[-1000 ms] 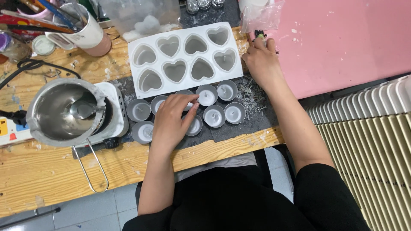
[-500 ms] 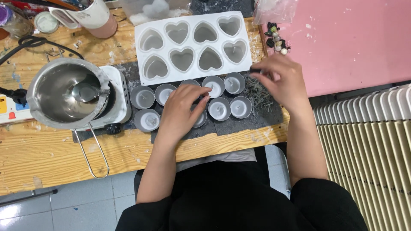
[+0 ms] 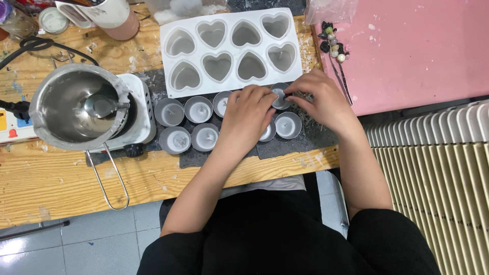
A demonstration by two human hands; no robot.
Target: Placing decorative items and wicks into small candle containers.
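Note:
Several small round metal tealight cups (image 3: 198,109) filled with pale wax stand in two rows on a dark grey mat (image 3: 285,147). My left hand (image 3: 248,116) lies over the cups in the middle of the rows, fingers resting by one top-row cup (image 3: 279,95). My right hand (image 3: 322,100) meets it there, fingertips pinched at the rim of that cup on something too small to make out. Just behind the cups lies a white silicone mould (image 3: 233,49) with heart-shaped cavities.
A steel pot (image 3: 77,109) with a spoon sits on a small white hotplate (image 3: 143,114) at left, its wire handle reaching over the table edge. A pink board (image 3: 417,51) with beads (image 3: 331,42) lies at right. A radiator (image 3: 433,188) stands beside the wooden table (image 3: 61,178).
My right hand has come back from the beads at the far right down to the tealight cups. My left hand stayed on the cups. The view moved closer.

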